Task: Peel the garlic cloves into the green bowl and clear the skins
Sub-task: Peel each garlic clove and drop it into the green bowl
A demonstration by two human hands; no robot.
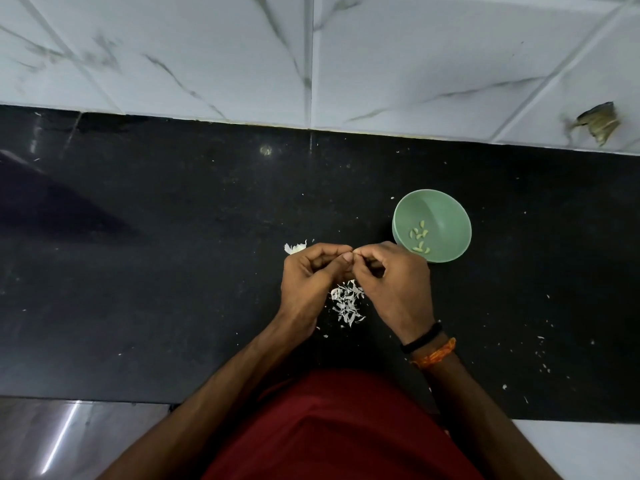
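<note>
- Head view looks straight down on a black table with white marble-veined wall tiles along its far edge.
- Left hand and right hand meet fingertip to fingertip near the middle of the table, all fingers curled in.
- Each grip is closed tight around something tiny pinched between the thumbs and forefingers; presumably a garlic clove, but it is hidden by the fingers.
- Green bowl stands at 2 o'clock from the hands, just beside the right knuckles, with several peeled cloves lying in its bottom.
- Pile of white skins lies on the table directly under the hands, between the two wrists.
- Garlic piece, white and still in its skin, sits at 11 o'clock from the left hand, partly hidden behind it.
- Right wrist carries a black band and an orange thread.
- Loose skin flecks are scattered toward 4 o'clock.
</note>
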